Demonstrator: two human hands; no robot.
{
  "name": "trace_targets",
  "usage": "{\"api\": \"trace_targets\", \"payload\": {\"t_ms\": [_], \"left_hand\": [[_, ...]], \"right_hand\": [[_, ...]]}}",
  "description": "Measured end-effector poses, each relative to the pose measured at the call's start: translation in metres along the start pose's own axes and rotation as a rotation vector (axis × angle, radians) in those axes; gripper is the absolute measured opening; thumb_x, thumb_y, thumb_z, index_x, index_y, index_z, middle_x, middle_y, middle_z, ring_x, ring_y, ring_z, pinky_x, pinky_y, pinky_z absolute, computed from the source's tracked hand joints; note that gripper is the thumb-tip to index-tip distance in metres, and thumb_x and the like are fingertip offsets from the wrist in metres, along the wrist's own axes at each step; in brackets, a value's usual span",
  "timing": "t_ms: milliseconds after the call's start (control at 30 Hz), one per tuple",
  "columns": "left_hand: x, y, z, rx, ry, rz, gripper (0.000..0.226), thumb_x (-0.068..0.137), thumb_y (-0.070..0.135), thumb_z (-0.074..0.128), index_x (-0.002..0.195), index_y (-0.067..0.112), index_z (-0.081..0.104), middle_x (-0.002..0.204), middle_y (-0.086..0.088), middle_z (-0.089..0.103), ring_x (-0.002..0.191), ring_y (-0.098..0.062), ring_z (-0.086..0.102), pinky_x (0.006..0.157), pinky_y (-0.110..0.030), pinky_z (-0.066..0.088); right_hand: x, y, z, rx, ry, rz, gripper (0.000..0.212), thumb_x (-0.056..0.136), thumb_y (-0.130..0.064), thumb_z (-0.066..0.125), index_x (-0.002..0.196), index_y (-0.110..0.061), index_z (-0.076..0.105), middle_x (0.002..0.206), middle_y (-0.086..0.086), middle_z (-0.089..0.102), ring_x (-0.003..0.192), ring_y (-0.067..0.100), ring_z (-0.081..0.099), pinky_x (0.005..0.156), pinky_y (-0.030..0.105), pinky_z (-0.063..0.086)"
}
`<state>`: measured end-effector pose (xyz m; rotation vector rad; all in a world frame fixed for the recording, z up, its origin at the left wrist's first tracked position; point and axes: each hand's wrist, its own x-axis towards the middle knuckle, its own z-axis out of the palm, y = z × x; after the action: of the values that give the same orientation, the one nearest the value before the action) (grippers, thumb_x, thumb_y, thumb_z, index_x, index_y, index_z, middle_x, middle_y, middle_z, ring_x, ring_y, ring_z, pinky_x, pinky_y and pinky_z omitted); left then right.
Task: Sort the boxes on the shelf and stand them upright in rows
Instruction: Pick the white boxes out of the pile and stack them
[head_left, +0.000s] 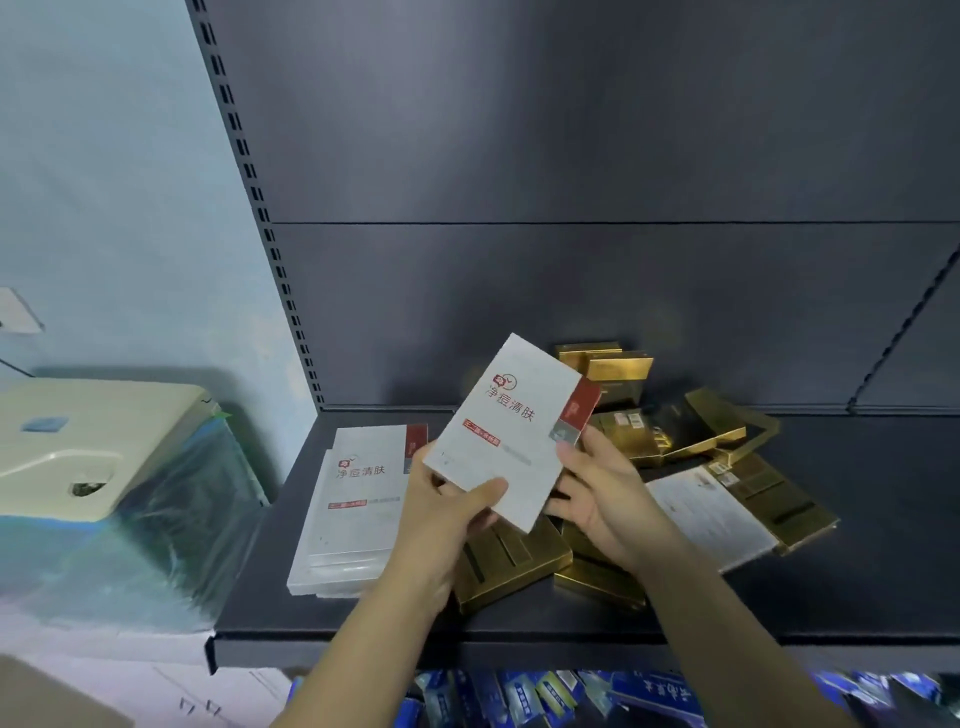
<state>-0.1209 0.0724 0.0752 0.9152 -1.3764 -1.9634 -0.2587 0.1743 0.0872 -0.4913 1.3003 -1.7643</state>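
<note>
Above shelf, mid-front: 1 white box, held w/ both hands. Left hand pinches lower edge, thumb on face; right hand grips right side. Long axis tilts up-right. White stack lies flat just left, nearer left hand; gold boxes jumbled right.
</note>
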Motion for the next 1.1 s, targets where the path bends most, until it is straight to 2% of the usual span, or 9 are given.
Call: {"api": "trace_targets", "payload": {"t_ms": [67,200,333,433,567,733,867,1000,1100], "left_hand": [[-0.005,0.003,-0.013,0.052,0.017,0.014,0.037,0.082,0.012,0.072,0.114,0.023,0.056,0.108,0.0,0.073,0.093,-0.017,0.072,0.068,-0.031,0.058],[-0.011,0.021,-0.047,0.177,0.042,0.088,0.018,0.089,0.021,0.063,0.104,0.013,0.07,0.083,-0.004,0.077,0.06,-0.012,0.067,0.051,-0.024,0.05],[-0.018,0.028,-0.062,0.331,0.053,0.169,0.01,0.088,0.011,0.065,0.093,0.016,0.072,0.075,0.004,0.078,0.062,-0.001,0.07,0.049,-0.01,0.048],[-0.017,0.024,-0.08,0.347,0.232,0.199,0.007,0.086,0.016,0.068,0.088,0.019,0.073,0.069,0.009,0.076,0.059,0.0,0.068,0.052,-0.01,0.048],[-0.013,0.026,-0.109,0.557,0.491,0.241,0.011,0.087,0.029,0.066,0.082,0.021,0.072,0.061,0.013,0.072,0.067,-0.011,0.065,0.056,-0.017,0.048],[0.008,0.022,-0.131,0.98,0.494,0.186,0.03,0.08,0.044,0.062,0.075,0.016,0.069,0.073,-0.012,0.068,0.08,-0.035,0.061,0.074,-0.04,0.045],[0.026,0.018,-0.13,1.09,0.563,0.178,0.038,0.08,0.029,0.072,0.112,0.01,0.064,0.11,-0.024,0.062,0.111,-0.041,0.048,0.097,-0.045,0.034],[0.028,0.021,-0.109,1.085,0.594,0.392,0.048,0.076,0.016,0.073,0.121,0.009,0.057,0.117,-0.026,0.055,0.112,-0.041,0.042,0.096,-0.045,0.03],[0.018,0.028,-0.077,0.968,0.528,0.523,0.043,0.08,0.009,0.066,0.121,0.011,0.055,0.118,-0.019,0.051,0.111,-0.035,0.041,0.096,-0.042,0.032]], "right_hand": [[0.004,0.006,0.008,-0.042,0.004,-0.012,0.04,0.092,-0.01,0.06,0.128,-0.027,0.052,0.116,0.0,0.072,0.11,0.024,0.067,0.091,0.055,0.053],[0.008,0.008,0.013,-0.199,-0.05,-0.005,0.039,0.094,-0.008,0.058,0.127,-0.027,0.055,0.116,-0.003,0.072,0.111,0.021,0.067,0.092,0.056,0.053],[0.011,0.014,0.025,-0.37,-0.096,0.025,0.041,0.093,-0.014,0.062,0.128,-0.033,0.054,0.113,-0.005,0.073,0.108,0.017,0.068,0.087,0.048,0.057],[0.012,0.015,0.025,-0.636,-0.025,-0.036,0.056,0.093,-0.018,0.062,0.143,-0.03,0.04,0.112,-0.007,0.069,0.103,0.013,0.067,0.084,0.033,0.057],[0.013,0.014,-0.008,-0.903,0.149,-0.052,0.055,0.091,-0.016,0.063,0.141,-0.024,0.042,0.125,-0.007,0.056,0.118,0.014,0.055,0.097,0.032,0.047],[0.006,0.016,-0.068,-1.492,0.422,0.087,0.074,0.082,-0.047,0.066,0.145,-0.025,0.034,0.151,0.007,0.032,0.139,0.032,0.029,0.11,0.05,0.031],[-0.003,0.024,-0.088,-1.598,0.324,0.282,0.094,0.076,-0.065,0.063,0.151,-0.034,0.015,0.16,0.005,0.008,0.146,0.035,0.007,0.115,0.054,0.019],[-0.004,0.019,-0.088,-1.582,0.307,0.208,0.08,0.078,-0.057,0.065,0.145,-0.033,0.028,0.154,0.005,0.023,0.14,0.033,0.023,0.11,0.055,0.03],[-0.009,0.002,-0.079,-1.59,0.321,0.136,0.067,0.082,-0.045,0.065,0.141,-0.027,0.038,0.139,0.004,0.046,0.121,0.023,0.047,0.097,0.043,0.045]]}}
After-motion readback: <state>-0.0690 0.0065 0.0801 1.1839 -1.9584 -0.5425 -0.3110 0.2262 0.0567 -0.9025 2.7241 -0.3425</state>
